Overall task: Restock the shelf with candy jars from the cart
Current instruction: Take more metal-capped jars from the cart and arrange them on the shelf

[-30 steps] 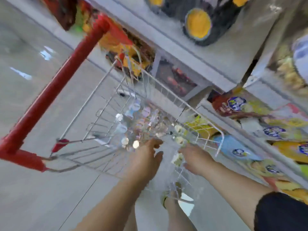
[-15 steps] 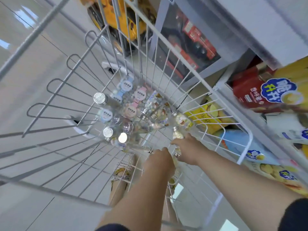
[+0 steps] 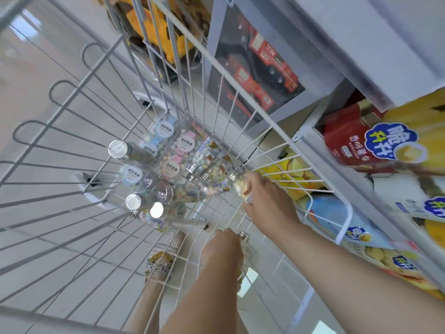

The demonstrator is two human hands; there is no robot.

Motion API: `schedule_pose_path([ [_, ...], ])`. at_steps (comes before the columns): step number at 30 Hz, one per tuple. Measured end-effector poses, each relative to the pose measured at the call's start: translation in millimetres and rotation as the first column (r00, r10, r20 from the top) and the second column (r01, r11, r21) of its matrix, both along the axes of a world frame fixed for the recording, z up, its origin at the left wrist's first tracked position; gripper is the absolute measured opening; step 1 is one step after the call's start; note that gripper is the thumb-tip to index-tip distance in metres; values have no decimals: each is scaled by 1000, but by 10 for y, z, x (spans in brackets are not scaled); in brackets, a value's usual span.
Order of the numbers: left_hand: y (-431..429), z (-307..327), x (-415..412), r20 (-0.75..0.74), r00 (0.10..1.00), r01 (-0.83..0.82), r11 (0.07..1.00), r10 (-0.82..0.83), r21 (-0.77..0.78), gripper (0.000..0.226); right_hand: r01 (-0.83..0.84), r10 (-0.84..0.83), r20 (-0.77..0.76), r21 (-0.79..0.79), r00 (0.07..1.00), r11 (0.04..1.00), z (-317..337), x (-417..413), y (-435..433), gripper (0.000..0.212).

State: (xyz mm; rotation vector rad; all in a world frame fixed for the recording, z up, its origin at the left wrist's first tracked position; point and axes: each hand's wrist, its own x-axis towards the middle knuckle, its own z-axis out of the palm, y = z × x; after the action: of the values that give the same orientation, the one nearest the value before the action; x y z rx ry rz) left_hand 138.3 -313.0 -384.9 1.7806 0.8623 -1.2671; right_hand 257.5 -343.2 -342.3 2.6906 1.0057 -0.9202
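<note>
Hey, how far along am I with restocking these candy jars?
Done: nothing visible; no candy jars show on the shelf in this view. In hand: the right hand grips one jar inside the cart, and the left hand appears to hold a second jar. Left: roughly a dozen other jars lie in the cart.

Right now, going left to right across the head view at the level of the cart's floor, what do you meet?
Silver-capped jar → blue-lidded jar → pink-lidded jar → right hand, fingers round a yellow candy jar → red snack box.
</note>
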Motion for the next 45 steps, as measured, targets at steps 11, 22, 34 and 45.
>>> schedule_pose_path([
  [11, 431, 289, 60, 45, 999, 20, 1000, -20, -5, 24, 56, -59, 84, 38, 995, 998, -332, -91, -23, 51],
  [22, 951, 446, -83, 79, 988, -141, 986, 134, 94, 18, 335, -347, -234, -88, 908, 938, -359, -264, -62, 46],
  [34, 1219, 2823, 246, 492, 793, -371, 925, 360, -80, 29, 788, -571, -594, 188, 567, 587, 2503, -31, -389, 28],
  [45, 772, 5359, 775, 849, 503, 22, 980, 162, -200, 18, 798, -528, -631, 579, 568, 166, 5077, -286, -1201, 46],
])
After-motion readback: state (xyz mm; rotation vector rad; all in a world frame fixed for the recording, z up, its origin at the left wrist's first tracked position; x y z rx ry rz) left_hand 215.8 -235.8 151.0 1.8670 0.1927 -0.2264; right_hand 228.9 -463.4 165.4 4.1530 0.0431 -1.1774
